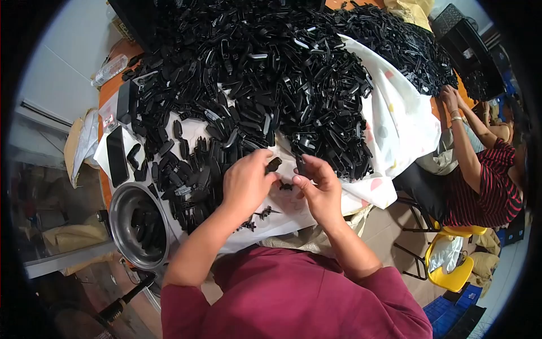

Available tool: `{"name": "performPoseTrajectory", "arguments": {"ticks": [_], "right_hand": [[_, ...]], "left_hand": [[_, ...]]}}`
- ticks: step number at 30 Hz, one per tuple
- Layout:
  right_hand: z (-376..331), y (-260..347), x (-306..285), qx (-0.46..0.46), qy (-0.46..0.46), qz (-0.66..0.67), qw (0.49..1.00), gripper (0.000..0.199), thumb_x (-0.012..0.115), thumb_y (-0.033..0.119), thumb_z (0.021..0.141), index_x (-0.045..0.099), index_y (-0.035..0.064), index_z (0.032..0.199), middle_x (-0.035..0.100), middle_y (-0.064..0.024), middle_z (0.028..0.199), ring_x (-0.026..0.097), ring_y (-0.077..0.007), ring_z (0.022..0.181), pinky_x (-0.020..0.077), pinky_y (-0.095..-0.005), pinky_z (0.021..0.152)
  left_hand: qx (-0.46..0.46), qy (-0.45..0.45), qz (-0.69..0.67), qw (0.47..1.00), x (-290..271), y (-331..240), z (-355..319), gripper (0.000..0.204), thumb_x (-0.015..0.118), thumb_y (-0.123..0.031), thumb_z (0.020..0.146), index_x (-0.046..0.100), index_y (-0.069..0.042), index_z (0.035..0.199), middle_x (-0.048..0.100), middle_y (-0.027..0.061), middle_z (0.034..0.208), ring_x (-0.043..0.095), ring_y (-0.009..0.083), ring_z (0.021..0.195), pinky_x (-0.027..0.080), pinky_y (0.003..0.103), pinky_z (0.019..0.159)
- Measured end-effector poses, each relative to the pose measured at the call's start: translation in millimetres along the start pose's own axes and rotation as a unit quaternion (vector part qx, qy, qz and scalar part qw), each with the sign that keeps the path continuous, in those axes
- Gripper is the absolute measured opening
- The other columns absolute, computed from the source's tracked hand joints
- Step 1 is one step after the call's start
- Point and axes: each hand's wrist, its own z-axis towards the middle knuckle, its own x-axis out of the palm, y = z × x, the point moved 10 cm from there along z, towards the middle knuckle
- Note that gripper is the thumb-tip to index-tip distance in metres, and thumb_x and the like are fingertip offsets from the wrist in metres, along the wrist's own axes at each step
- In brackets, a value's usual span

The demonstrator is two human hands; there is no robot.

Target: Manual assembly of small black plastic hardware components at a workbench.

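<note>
My left hand (pixel 246 185) is closed, with a small black plastic part (pixel 274 164) pinched between thumb and fingers. Across from it, my right hand (pixel 324 195) grips a narrow black plastic piece (pixel 300 165) upright between thumb and forefinger. The two pieces are apart. Both hands hover over the near edge of a pale patterned cloth (pixel 288 204), just in front of a large heap of black plastic parts (pixel 265 73). Between and below the hands lie a few small dark bits (pixel 286 186), too small to make out.
A metal bowl (pixel 117 226) holding black parts stands at the left, beside a dark phone-like slab (pixel 117 158). Farther left lies a clear plastic bottle (pixel 110 70). At the right, a person in a striped shirt (pixel 480 186) works at another heap, near a yellow chair (pixel 451 277).
</note>
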Motion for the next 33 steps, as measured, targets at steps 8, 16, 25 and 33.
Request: {"name": "performPoseTrajectory", "arguments": {"ticks": [8,16,25,33], "right_hand": [[-26.7,67.3,18.8,-0.233,0.067,-0.149,0.959,0.031,0.059,-0.005,0.079,0.057,0.0002,0.109,0.053,-0.0113,0.1,0.056,-0.0114,0.075,0.0517,-0.0212,0.056],[-43.4,104.6,35.0,-0.379,0.08,-0.356,0.851,0.038,0.063,-0.011,0.069,0.059,0.0003,0.106,0.055,-0.0119,0.085,0.055,-0.0184,0.066,0.0442,-0.0255,0.053],[-45.7,94.6,46.6,-0.347,0.112,-0.404,0.839,0.041,0.064,-0.009,0.066,0.06,0.0019,0.105,0.055,-0.0118,0.082,0.054,-0.0236,0.064,0.0449,-0.0299,0.055],[-58.8,86.7,35.5,-0.414,-0.021,-0.329,0.848,0.04,0.067,-0.007,0.063,0.062,0.0045,0.101,0.059,-0.0104,0.083,0.057,-0.0222,0.065,0.047,-0.0281,0.054]], "left_hand": [[-0.071,0.001,-0.493,0.867,-19.0,9.4,-18.0,0.018,0.072,-0.001,0.068,0.056,0.0,0.076,0.061,0.0093,0.094,0.055,0.0127,0.084,0.045,0.027,0.075],[-0.09,-0.01,-0.477,0.874,-28.4,10.9,-31.9,0.031,0.073,-0.008,0.071,0.061,0.0,0.098,0.061,0.0045,0.088,0.051,0.0076,0.069,0.044,0.022,0.066],[-0.227,-0.024,-0.618,0.752,13.6,25.9,-57.5,0.028,0.068,-0.005,0.075,0.061,0.001,0.102,0.062,0.0074,0.101,0.054,0.008,0.074,0.046,0.024,0.066],[-0.248,-0.086,-0.699,0.665,19.3,14.8,-60.2,0.029,0.065,-0.007,0.079,0.057,0.004,0.105,0.059,0.0086,0.107,0.052,0.0112,0.088,0.043,0.025,0.079]]}}
